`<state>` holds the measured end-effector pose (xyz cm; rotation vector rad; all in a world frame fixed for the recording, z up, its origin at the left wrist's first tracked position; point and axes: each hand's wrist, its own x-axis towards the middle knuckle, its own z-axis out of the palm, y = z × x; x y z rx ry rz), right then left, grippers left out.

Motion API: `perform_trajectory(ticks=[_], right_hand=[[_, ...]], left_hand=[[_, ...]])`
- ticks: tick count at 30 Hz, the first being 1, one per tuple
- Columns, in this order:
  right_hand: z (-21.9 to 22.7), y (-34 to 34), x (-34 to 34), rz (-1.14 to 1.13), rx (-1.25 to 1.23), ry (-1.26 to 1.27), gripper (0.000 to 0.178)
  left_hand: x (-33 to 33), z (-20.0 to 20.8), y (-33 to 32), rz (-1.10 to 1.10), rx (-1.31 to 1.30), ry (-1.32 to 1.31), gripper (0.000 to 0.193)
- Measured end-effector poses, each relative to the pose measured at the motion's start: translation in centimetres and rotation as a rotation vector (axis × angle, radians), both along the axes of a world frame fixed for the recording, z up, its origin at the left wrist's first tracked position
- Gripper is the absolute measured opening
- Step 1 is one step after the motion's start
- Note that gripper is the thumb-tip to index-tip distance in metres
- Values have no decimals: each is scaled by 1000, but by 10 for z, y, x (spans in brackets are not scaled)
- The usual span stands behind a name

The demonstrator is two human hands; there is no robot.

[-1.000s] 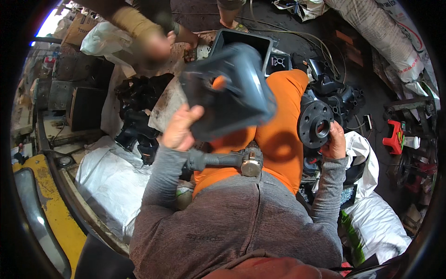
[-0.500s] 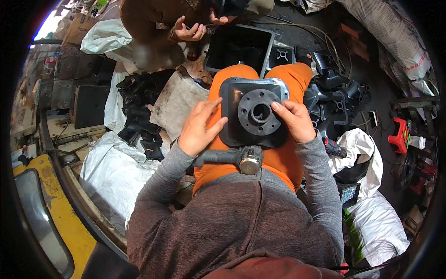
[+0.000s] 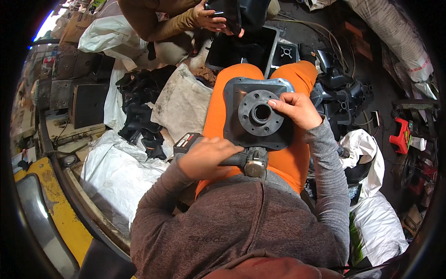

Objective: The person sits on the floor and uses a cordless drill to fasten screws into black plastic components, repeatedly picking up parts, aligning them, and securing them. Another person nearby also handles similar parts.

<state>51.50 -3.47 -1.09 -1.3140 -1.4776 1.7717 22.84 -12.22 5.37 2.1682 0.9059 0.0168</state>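
On my orange-clad lap lies a black square-based part [image 3: 234, 132] with lobed corners. On top of it sits a round black flange [image 3: 249, 122] with a central collar and bolt holes. My right hand [image 3: 298, 110] is closed on the flange's right side, thumb on top near the collar and fingers partly hidden. Below the part, a grey cordless power tool [image 3: 255, 162] rests across my lap, its round metal head to the right and its battery to the left. My left hand [image 3: 209, 157] is over the tool's body, fingers wrapped on the grip.
Ahead, a co-worker's hands [image 3: 211, 19] hold a black piece above a black bin [image 3: 269, 56]. More black moulded parts [image 3: 341, 104] are heaped on the right. White sacks [image 3: 118, 174] lie to the left, near a yellow panel [image 3: 44, 186]. A red tool [image 3: 398, 136] sits far right.
My left hand has moved from the black part's left side down onto the power tool. My right hand stays at the flange. The co-worker's hands now hold a black piece.
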Motion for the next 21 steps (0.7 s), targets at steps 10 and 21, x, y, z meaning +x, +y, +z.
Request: perform_trajectory(ticks=[10, 21], right_hand=[[-13, -1, 19, -278, -204, 317, 39], [8, -78, 29, -526, -528, 1278, 52]], left_hand=[[33, -18, -17, 61, 99, 101, 66], [-43, 51, -22, 691, -713, -875, 93]])
